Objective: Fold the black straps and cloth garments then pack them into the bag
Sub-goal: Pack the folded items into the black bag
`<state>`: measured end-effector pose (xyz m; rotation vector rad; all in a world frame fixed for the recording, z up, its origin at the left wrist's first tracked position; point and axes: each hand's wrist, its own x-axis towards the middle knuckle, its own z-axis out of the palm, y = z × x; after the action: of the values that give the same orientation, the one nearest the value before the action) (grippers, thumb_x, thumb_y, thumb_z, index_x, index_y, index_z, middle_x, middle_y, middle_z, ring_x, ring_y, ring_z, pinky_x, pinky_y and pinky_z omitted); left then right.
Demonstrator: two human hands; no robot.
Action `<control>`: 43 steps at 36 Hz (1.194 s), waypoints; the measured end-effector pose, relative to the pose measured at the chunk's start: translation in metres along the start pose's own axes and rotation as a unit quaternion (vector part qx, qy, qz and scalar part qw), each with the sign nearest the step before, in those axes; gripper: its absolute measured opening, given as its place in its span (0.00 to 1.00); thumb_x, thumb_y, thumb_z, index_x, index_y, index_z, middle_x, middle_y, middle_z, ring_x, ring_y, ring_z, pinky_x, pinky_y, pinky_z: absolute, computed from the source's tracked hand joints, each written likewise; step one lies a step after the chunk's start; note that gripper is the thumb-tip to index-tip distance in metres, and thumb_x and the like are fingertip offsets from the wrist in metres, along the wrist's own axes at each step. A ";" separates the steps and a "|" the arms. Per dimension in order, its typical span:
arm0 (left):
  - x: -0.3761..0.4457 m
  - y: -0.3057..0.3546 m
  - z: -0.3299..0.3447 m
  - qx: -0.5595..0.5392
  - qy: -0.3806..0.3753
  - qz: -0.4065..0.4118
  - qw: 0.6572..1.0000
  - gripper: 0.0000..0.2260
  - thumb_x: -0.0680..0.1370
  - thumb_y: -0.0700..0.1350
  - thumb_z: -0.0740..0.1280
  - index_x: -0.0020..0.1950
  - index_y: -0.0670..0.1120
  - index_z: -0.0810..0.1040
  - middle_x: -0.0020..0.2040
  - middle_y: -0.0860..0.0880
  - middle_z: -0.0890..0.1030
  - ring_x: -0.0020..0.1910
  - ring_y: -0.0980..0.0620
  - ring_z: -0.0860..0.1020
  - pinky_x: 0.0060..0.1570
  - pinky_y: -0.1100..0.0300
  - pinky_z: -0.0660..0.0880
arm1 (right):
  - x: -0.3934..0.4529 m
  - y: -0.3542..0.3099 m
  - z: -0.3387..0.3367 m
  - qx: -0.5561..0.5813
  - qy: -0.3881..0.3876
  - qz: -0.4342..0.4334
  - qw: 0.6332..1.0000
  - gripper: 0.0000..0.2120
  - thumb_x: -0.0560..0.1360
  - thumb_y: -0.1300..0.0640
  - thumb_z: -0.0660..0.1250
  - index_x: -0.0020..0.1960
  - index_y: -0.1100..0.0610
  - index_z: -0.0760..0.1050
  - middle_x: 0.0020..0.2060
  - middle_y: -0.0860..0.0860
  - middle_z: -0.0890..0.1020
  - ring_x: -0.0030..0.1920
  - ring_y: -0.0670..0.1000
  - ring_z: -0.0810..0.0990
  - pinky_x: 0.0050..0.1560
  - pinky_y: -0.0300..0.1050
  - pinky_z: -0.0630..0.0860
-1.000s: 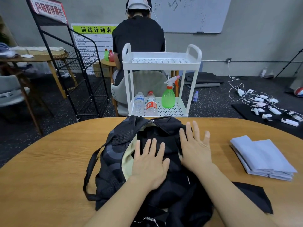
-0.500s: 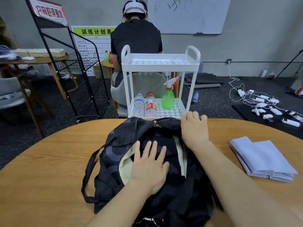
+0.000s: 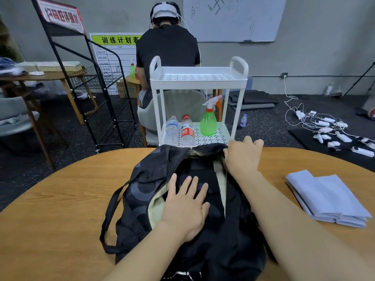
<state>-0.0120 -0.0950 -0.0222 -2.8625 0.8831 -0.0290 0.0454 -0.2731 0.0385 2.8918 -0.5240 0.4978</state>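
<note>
1. I see the black bag (image 3: 140, 191) lying open mid-table (image 3: 60, 199), its mouth facing the far edge.
2. Left hand (image 3: 185, 207) lies flat, fingers spread, pressing dark cloth (image 3: 211, 179) inside the bag.
3. Right hand (image 3: 242, 157) curls over the bag's far right rim, gripping it.
4. A folded pale garment (image 3: 326, 197) sits apart, on the right.

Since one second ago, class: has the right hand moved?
Yes. The right hand has moved away from the person, off the black cloth, to the bag's far rim, nearer the white cart.
</note>
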 end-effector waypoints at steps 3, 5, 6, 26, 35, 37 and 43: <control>0.000 0.001 -0.001 -0.003 0.010 0.001 1.000 0.40 0.68 0.57 0.23 0.80 0.52 0.41 0.81 0.46 0.44 0.79 0.48 0.40 0.65 0.40 0.22 | 0.006 0.002 0.001 -0.007 -0.003 0.008 1.000 0.07 0.80 0.51 0.59 0.49 0.51 0.75 0.43 0.50 0.82 0.55 0.54 0.71 0.55 0.52 0.60; -0.002 0.001 -0.004 0.008 0.000 0.007 1.000 0.40 0.68 0.57 0.23 0.80 0.51 0.41 0.81 0.45 0.44 0.79 0.48 0.40 0.65 0.40 0.23 | 0.005 0.001 0.001 -0.013 -0.002 -0.005 1.000 0.10 0.81 0.49 0.58 0.49 0.51 0.75 0.44 0.50 0.82 0.55 0.54 0.71 0.54 0.53 0.61; -0.003 0.000 -0.006 0.012 0.000 0.014 1.000 0.40 0.69 0.58 0.23 0.80 0.51 0.42 0.81 0.45 0.45 0.79 0.48 0.41 0.66 0.40 0.23 | 0.003 0.001 0.002 -0.013 -0.001 -0.011 1.000 0.11 0.81 0.48 0.57 0.49 0.51 0.75 0.44 0.50 0.82 0.55 0.54 0.71 0.54 0.53 0.61; 0.037 -0.084 -0.041 -0.184 0.056 -0.035 0.981 0.22 0.84 0.45 0.52 0.79 0.54 0.58 0.81 0.52 0.45 0.79 0.54 0.44 0.74 0.49 0.44 | -0.024 -0.010 -0.010 -0.049 -0.011 -0.303 0.952 0.17 0.74 0.58 0.63 0.62 0.55 0.76 0.70 0.54 0.67 0.76 0.59 0.51 0.69 0.64 0.45; 0.055 -0.088 -0.033 0.044 -0.032 -0.071 0.996 0.29 0.82 0.46 0.53 0.80 0.56 0.44 0.78 0.44 0.32 0.77 0.43 0.32 0.70 0.33 0.35 | -0.011 -0.012 0.003 -0.155 -0.115 -0.257 0.947 0.26 0.81 0.56 0.48 0.78 0.59 0.54 0.79 0.54 0.40 0.74 0.61 0.28 0.68 0.68 0.29; 0.057 -0.091 -0.034 0.079 -0.031 -0.088 0.993 0.31 0.81 0.46 0.54 0.80 0.56 0.42 0.77 0.42 0.30 0.76 0.41 0.30 0.68 0.32 0.33 | -0.011 -0.013 0.006 -0.159 -0.110 -0.250 0.949 0.27 0.81 0.56 0.47 0.79 0.60 0.52 0.79 0.54 0.39 0.74 0.61 0.27 0.67 0.68 0.27; 0.055 -0.084 -0.039 0.116 -0.002 -0.108 0.987 0.31 0.80 0.45 0.54 0.80 0.54 0.42 0.76 0.39 0.29 0.75 0.39 0.29 0.67 0.31 0.31 | -0.016 -0.009 0.009 -0.166 -0.115 -0.229 0.952 0.29 0.80 0.56 0.47 0.79 0.61 0.46 0.78 0.55 0.39 0.74 0.61 0.27 0.62 0.67 0.23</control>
<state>0.0783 -0.0628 0.0271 -2.7223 0.5261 -0.1389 0.0372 -0.2615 0.0238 2.6250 0.0478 -0.0013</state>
